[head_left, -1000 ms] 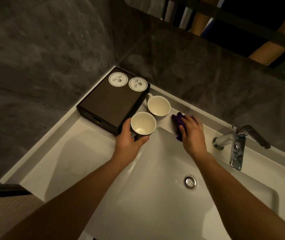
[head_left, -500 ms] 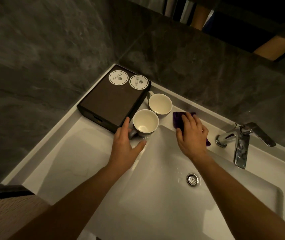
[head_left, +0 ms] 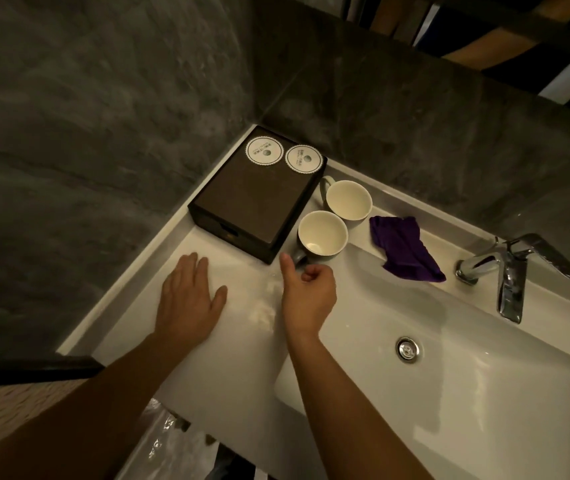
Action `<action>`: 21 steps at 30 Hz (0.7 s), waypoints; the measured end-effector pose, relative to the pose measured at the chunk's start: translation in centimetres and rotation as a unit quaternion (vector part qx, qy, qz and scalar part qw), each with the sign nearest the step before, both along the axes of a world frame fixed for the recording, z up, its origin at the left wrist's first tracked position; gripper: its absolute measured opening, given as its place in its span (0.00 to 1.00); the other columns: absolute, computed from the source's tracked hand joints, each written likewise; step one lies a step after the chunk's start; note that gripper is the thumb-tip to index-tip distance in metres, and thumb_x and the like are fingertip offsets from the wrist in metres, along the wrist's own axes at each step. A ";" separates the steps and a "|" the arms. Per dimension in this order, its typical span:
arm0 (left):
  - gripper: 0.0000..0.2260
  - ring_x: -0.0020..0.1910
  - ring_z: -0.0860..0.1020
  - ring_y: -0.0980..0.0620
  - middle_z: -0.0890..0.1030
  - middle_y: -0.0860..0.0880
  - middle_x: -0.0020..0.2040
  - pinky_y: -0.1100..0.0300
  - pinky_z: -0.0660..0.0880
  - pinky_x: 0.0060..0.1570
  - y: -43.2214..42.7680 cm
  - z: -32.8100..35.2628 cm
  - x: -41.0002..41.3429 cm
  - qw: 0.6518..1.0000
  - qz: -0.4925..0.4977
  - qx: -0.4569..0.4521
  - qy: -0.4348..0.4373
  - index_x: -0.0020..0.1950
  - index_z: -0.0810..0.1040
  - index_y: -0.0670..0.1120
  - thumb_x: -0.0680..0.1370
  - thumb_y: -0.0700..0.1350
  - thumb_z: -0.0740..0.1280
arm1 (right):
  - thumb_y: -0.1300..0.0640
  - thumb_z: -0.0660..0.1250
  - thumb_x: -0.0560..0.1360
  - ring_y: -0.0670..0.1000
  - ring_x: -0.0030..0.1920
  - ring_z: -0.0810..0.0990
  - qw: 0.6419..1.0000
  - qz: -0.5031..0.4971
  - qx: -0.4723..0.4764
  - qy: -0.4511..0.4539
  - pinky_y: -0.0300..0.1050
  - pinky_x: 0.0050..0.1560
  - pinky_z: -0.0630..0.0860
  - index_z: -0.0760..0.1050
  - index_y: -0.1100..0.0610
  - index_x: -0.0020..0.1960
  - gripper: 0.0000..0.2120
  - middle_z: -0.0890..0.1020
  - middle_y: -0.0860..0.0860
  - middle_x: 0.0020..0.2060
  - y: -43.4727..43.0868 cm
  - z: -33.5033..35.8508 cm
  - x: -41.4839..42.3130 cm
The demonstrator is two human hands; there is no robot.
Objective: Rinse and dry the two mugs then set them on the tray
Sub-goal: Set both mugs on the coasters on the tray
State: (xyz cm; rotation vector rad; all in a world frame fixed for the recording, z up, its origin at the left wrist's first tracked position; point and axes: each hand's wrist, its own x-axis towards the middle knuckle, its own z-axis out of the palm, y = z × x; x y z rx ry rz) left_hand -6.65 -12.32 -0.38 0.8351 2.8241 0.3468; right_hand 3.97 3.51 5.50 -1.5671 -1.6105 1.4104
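Two mugs with cream insides stand on the white counter between the dark brown tray (head_left: 252,206) and the basin. The near mug (head_left: 323,233) is grey outside, and its handle points toward me. The far mug (head_left: 349,199) sits behind it, handle to the left. My right hand (head_left: 307,292) is at the near mug's handle, with thumb and curled fingers closing around it. My left hand (head_left: 188,299) lies flat and empty on the counter, left of the mugs. A purple cloth (head_left: 404,251) lies loose on the ledge.
Two round paper coasters (head_left: 283,155) lie on the tray's far end. A chrome faucet (head_left: 512,268) stands at the right, over the white sink (head_left: 484,393) with its drain (head_left: 407,348). Dark stone walls close in the corner behind.
My left hand let go of the near mug and moved left onto the counter. My right hand dropped the purple cloth and came over to the near mug's handle.
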 end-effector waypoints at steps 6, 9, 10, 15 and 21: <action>0.35 0.82 0.56 0.41 0.58 0.41 0.83 0.42 0.58 0.77 -0.8 -0.9 -0.6 0.999 -0.026 -0.021 0.004 0.83 0.55 0.45 0.81 0.65 0.50 | 0.51 0.68 0.82 0.44 0.40 0.77 0.996 -0.015 0.069 -0.051 0.36 0.43 0.70 0.75 0.51 0.48 0.06 0.80 0.49 0.45 -0.7 0.1 -0.8; 0.37 0.82 0.58 0.42 0.60 0.41 0.83 0.41 0.61 0.75 -1.2 -0.6 -1.6 0.998 -0.048 -0.036 -0.004 0.83 0.57 0.45 0.80 0.67 0.47 | 0.52 0.65 0.84 0.46 0.43 0.76 0.993 -0.022 0.080 -0.078 0.40 0.48 0.70 0.73 0.50 0.50 0.04 0.79 0.49 0.47 -0.8 0.4 -0.3; 0.38 0.81 0.59 0.42 0.61 0.41 0.82 0.41 0.61 0.74 -1.4 -0.6 -2.1 0.997 -0.062 -0.042 -0.003 0.82 0.59 0.45 0.80 0.68 0.46 | 0.52 0.64 0.84 0.46 0.44 0.76 0.992 -0.018 0.088 -0.089 0.41 0.49 0.70 0.74 0.51 0.51 0.04 0.78 0.49 0.47 -0.8 0.5 -0.1; 0.38 0.80 0.61 0.42 0.64 0.42 0.81 0.43 0.59 0.75 -2.2 -0.8 -3.2 0.994 -0.100 -0.048 0.011 0.81 0.62 0.46 0.79 0.70 0.49 | 0.53 0.62 0.85 0.51 0.46 0.77 0.970 0.045 0.160 -0.175 0.45 0.48 0.70 0.79 0.60 0.56 0.12 0.81 0.54 0.48 0.3 0.6 1.5; 0.43 0.84 0.50 0.44 0.51 0.42 0.85 0.46 0.48 0.81 -2.2 -1.6 -3.4 0.996 -0.088 -0.027 0.017 0.84 0.49 0.44 0.79 0.72 0.48 | 0.56 0.66 0.83 0.57 0.45 0.82 0.966 0.071 0.185 -0.166 0.50 0.46 0.76 0.80 0.58 0.50 0.07 0.84 0.56 0.43 1.7 1.2 4.2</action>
